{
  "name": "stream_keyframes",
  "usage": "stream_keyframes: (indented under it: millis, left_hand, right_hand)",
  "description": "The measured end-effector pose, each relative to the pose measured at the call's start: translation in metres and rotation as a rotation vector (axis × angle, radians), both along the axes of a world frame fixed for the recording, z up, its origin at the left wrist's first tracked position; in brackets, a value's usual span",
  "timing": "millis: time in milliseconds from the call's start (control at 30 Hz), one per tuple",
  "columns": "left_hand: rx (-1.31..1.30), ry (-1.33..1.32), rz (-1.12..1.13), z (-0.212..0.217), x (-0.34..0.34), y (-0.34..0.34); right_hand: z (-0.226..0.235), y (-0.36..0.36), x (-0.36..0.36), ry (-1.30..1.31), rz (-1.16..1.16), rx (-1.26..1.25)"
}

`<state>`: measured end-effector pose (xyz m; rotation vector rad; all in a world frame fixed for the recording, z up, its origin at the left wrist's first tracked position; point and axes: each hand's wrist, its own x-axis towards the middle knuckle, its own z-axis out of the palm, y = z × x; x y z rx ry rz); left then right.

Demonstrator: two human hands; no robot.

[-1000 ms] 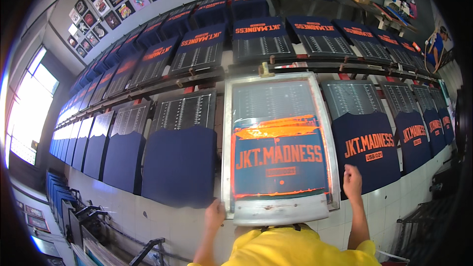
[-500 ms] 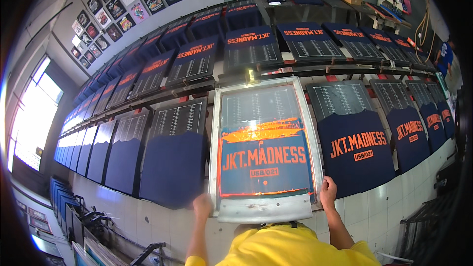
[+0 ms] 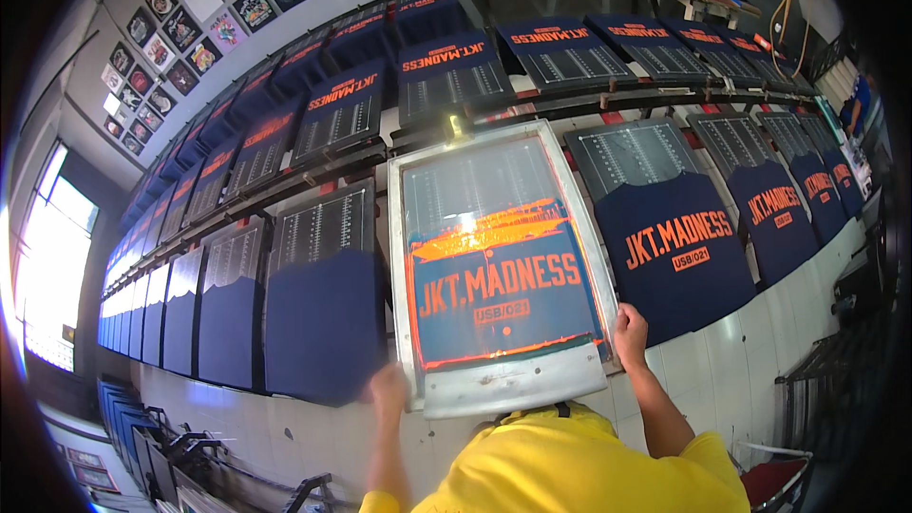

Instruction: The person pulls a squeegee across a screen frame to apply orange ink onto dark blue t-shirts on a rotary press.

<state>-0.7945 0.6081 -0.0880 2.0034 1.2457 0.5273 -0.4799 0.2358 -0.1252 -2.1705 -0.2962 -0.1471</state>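
We slide the screen frame (image 3: 499, 266) leftward along the table, left hand (image 3: 388, 389) and right hand (image 3: 630, 328) clamped on its near corners.

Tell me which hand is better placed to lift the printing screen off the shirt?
The right hand, I would judge: its fingers grip the frame edge of the printing screen sharply in view. The left hand is at the lower left corner, blurred, its grip unclear.
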Motion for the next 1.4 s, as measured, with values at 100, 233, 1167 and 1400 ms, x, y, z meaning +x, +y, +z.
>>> stream_keyframes:
  millis: [100,233,1167,1400]
  left_hand:
    - [-0.057,0.094,-0.053,0.0,-0.004,0.006]
    - [-0.101,0.105,-0.073,0.021,-0.002,0.0]
    - [-1.069,-0.222,-0.599,-0.027,0.01,-0.159]
    - [-0.934,-0.111,-0.606,-0.022,0.027,-0.17]
  right_hand:
    - [0.003,0.001,0.001,-0.018,0.005,-0.022]
    - [0.012,-0.008,0.005,-0.032,0.053,-0.129]
    - [0.119,0.088,-0.094,-0.523,0.876,-0.574]
    - [0.112,0.14,-0.008,-0.696,0.783,-0.461]
